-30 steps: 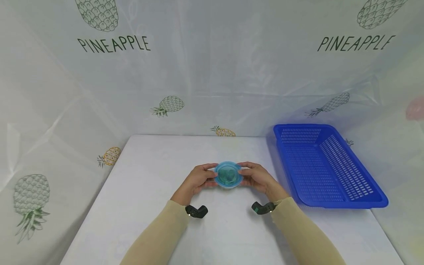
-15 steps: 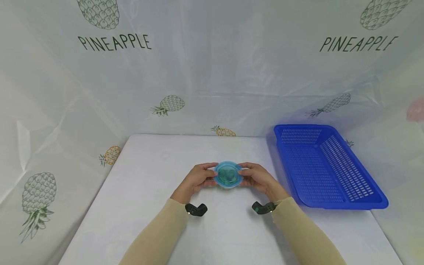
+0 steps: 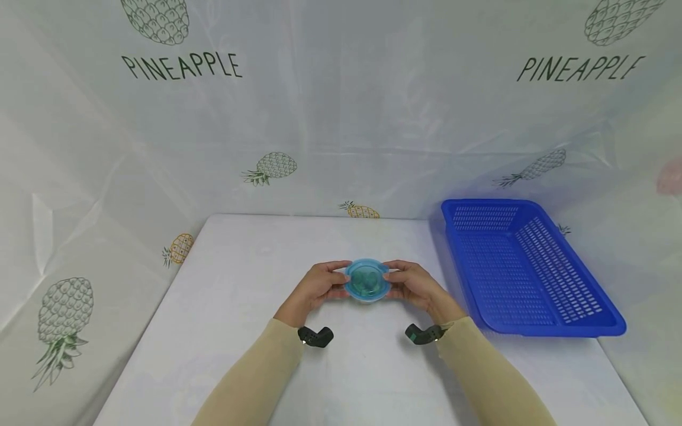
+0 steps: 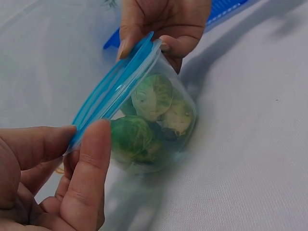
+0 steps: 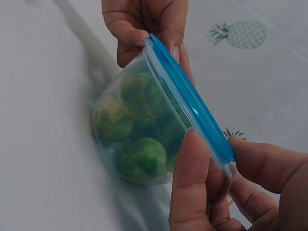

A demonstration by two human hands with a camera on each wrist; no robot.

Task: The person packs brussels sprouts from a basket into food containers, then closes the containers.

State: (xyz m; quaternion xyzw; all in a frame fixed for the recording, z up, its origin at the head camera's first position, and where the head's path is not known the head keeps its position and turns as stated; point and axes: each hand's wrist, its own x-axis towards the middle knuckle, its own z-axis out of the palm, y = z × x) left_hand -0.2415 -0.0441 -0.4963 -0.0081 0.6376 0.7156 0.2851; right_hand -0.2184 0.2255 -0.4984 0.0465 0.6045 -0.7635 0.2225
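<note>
A clear plastic food container (image 5: 110, 139) with a translucent blue lid (image 3: 367, 280) is at the middle of the table. Through its wall several Brussels sprouts (image 4: 153, 96) show. My left hand (image 3: 321, 286) pinches the rim on the left side, thumb on the lid and fingers under the edge. On the opposite side my right hand (image 3: 414, 286) grips the rim the same way. In both wrist views the lid lies over the container's mouth along the rim, and the fingertips sit right at its edge.
A blue plastic basket (image 3: 511, 284) with slotted walls stands to the right of my right hand. The white table (image 3: 256, 254) ends at a pineapple-printed sheet (image 3: 341, 118) behind and at the sides. Black bands (image 3: 317, 336) are on both wrists.
Both hands keep their hold on the container at the same spot. Only the head view has shifted very slightly.
</note>
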